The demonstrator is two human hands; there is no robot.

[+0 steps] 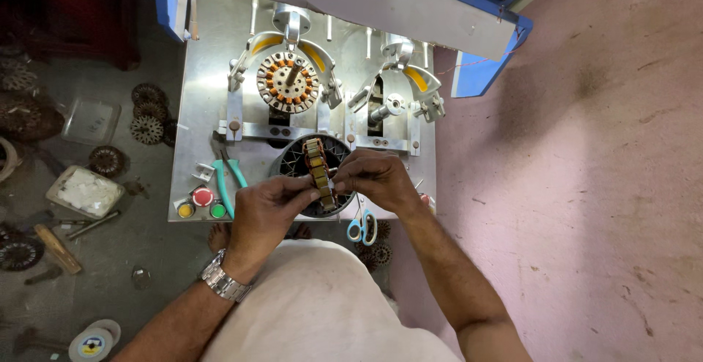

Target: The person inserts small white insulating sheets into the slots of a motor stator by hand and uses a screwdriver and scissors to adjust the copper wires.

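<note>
Both my hands hold a round wound stator (319,173) edge-on over a black round holder (296,163) at the front of a metal winding machine's table (205,84). My left hand (267,212), with a metal watch on the wrist, grips its near left side. My right hand (377,179) pinches its right side. A second stator with copper coils (287,81) sits mounted on the left winding station. The right station's spindle (388,106) is bare.
Green-handled pliers (233,175) lie on the table left of my hands, with red, yellow and green buttons (202,202) near the front edge. Blue-handled scissors (362,226) hang at the edge. Several stators (146,113), a tray (86,190) and tools litter the floor at left.
</note>
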